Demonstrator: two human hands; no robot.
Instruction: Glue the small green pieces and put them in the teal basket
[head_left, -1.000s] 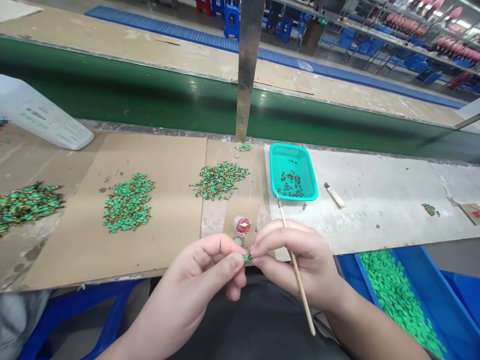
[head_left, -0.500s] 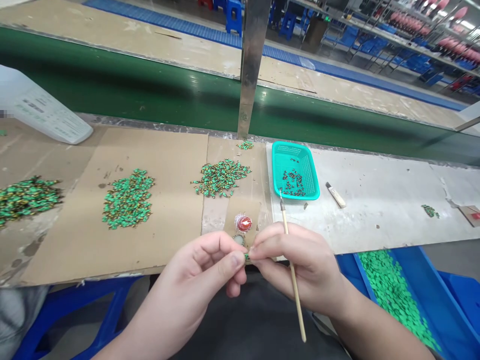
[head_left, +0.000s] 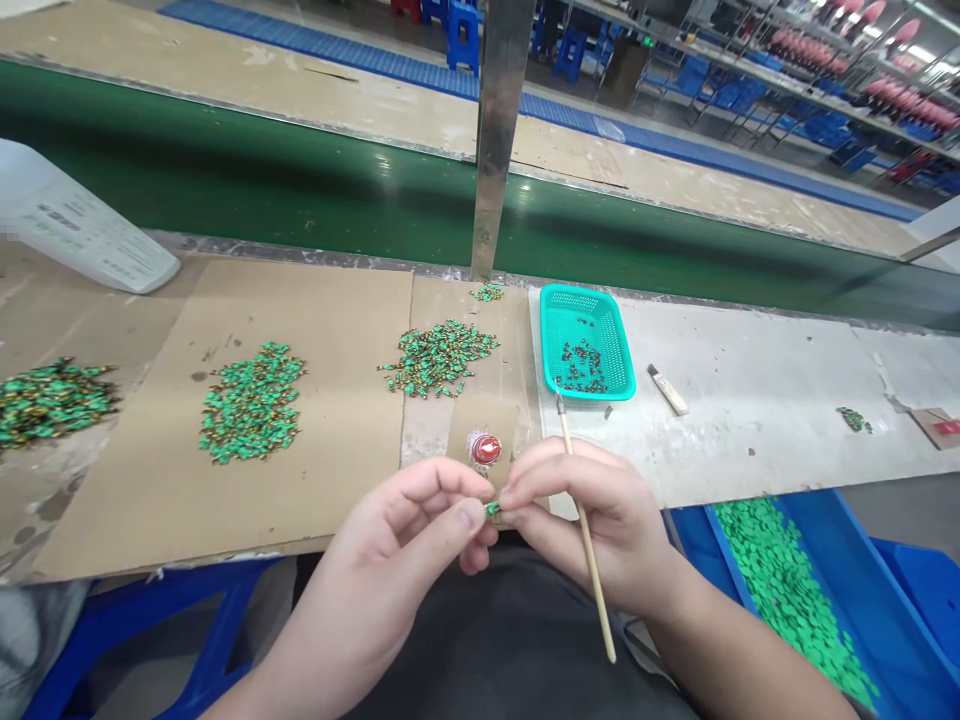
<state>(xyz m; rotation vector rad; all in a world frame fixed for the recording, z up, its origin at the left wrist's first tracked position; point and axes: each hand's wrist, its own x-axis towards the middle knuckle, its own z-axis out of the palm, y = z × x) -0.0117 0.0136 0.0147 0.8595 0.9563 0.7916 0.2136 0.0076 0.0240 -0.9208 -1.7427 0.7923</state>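
My left hand [head_left: 424, 535] is closed, pinching a small green piece [head_left: 492, 509] between thumb and fingers. My right hand [head_left: 611, 505] meets it from the other side, fingertips at the piece's right end. A thin wooden paintbrush [head_left: 596, 575] is also held in the right hand, tip up and handle slanting down past the palm. Just beyond the fingertips sits a small round container of red paint [head_left: 486, 449]. Farther back lies a pile of green and gold-brown pieces [head_left: 439, 357]. The teal basket [head_left: 628, 380] beyond my right hand contains small dark bits.
More piles of green pieces lie on the cardboard, one nearer [head_left: 253, 402] and one far left [head_left: 56, 400]. A flat-handled brush [head_left: 667, 389] rests right of the basket. Behind the bench edge rises a metal post [head_left: 495, 150]. Below right, a blue bin [head_left: 874, 590] holds green pieces.
Both hands stay together, with slightly more of the green piece showing between the fingertips. A pale round thing near the red paint is now mostly hidden. The view has shifted slightly.
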